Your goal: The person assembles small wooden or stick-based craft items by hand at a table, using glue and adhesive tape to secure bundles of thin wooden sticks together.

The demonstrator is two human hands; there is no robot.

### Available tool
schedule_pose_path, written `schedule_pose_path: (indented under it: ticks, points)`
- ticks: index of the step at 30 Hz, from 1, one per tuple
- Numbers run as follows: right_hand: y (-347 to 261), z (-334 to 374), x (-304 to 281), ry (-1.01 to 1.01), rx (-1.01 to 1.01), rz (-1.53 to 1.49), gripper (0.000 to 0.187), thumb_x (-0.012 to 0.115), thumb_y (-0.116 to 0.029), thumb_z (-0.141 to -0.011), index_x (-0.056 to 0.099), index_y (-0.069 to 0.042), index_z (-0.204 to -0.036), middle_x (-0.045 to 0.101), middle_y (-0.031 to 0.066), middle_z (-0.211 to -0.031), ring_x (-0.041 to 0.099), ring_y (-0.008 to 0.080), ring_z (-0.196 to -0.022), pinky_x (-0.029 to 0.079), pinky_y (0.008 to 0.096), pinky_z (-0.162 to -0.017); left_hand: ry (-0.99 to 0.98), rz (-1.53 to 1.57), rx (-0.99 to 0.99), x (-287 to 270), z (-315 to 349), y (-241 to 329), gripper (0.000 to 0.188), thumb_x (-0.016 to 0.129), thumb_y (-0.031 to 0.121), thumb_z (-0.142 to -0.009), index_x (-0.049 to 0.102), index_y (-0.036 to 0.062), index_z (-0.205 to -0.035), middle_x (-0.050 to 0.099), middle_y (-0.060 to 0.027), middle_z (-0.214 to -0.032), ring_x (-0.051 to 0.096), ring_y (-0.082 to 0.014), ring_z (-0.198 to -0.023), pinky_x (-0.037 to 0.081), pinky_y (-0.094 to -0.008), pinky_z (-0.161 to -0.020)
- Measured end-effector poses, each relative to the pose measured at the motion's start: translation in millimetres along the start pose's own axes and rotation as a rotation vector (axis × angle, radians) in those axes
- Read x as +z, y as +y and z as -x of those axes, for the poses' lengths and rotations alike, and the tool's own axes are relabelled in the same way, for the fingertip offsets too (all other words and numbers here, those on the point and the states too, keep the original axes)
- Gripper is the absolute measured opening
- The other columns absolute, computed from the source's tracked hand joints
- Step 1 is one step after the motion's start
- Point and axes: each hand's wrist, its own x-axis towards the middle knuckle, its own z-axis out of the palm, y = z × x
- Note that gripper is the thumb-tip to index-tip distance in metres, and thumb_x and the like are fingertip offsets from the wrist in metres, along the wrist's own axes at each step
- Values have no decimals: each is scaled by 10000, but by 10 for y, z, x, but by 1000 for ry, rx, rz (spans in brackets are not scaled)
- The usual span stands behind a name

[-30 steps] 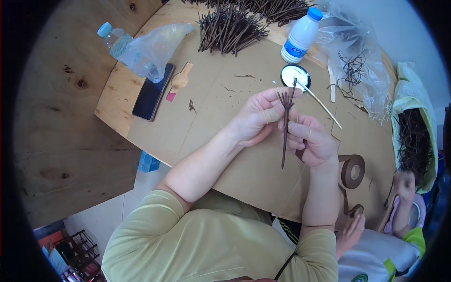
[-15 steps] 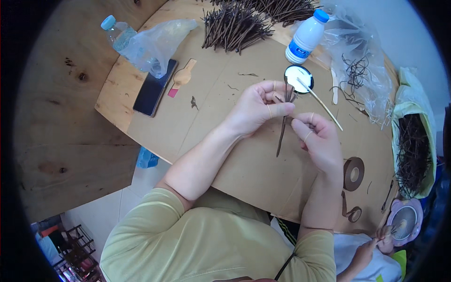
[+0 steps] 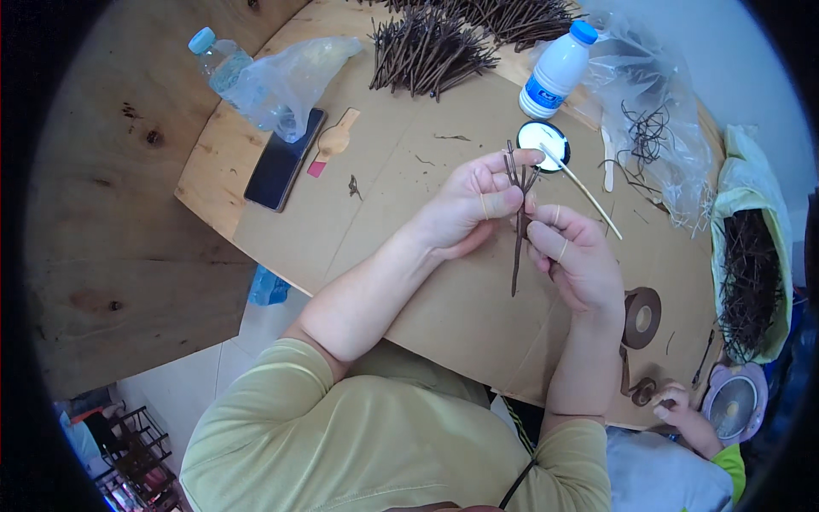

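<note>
A branching brown twig-like stem (image 3: 518, 247) stands almost upright over the cardboard, its thin prongs fanning out at the top. My left hand (image 3: 478, 200) pinches it just below the fork, with thumb and fingers closed. From the other side my right hand (image 3: 580, 260) has curled fingers, and their tips grip the stem a little lower. Thin pale bands circle fingers on both hands. Beyond the fork lies a round dark-rimmed dish of white paste (image 3: 533, 135), with a pale stick (image 3: 592, 199) resting in it.
Brown stem bundles (image 3: 426, 55) lie at the back, near a white bottle (image 3: 554, 72). A phone (image 3: 281, 162) and bagged bottle (image 3: 223, 68) sit left. Rightward are tape rolls (image 3: 655, 317), a sack of dark twigs (image 3: 751, 273) and another person's hand (image 3: 671, 403).
The stem has turned more upright and its prongs have spread into view. My right fingers have closed in on it. The other person's hand has moved left toward the small tape roll.
</note>
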Motion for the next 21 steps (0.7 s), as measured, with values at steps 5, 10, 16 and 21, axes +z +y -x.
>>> schedule_pose_path:
  ticks: [5, 10, 16, 21]
  points:
    - [34, -36, 5, -70, 37, -101, 140, 565, -124, -832, 590, -17, -919, 520, -37, -706, 392, 33, -557, 299, 163, -505, -75, 80, -57, -16, 0, -6, 640, 658, 187, -781, 322, 4, -1293, 563, -36, -839, 537, -96, -753, 427, -216, -675]
    - [79, -52, -18, 51, -54, -18, 126, 569, -120, -834, 586, -17, -903, 522, -38, -701, 393, 24, -565, 304, 168, -504, 107, -100, -12, 93, -10, 38, 643, 658, 171, -781, 307, 5, -1293, 547, -24, -815, 530, -89, -754, 432, -209, -688]
    - [100, -27, 147, 312, -202, 367, 112, 575, -100, -830, 588, 2, -874, 496, -47, -626, 406, 4, -567, 315, 174, -476, 252, -419, 19, 64, -16, 20, 507, 668, 36, -743, 407, -4, -1175, 573, -9, -792, 532, -58, -720, 431, -196, -685]
    - [34, -2, 131, 273, -155, 439, 116, 584, -106, -826, 600, 8, -838, 507, -44, -609, 420, 10, -540, 331, 173, -464, 296, -389, -23, 41, -23, 80, 363, 657, 1, -741, 501, -10, -1069, 583, 11, -747, 536, -43, -673, 429, -190, -684]
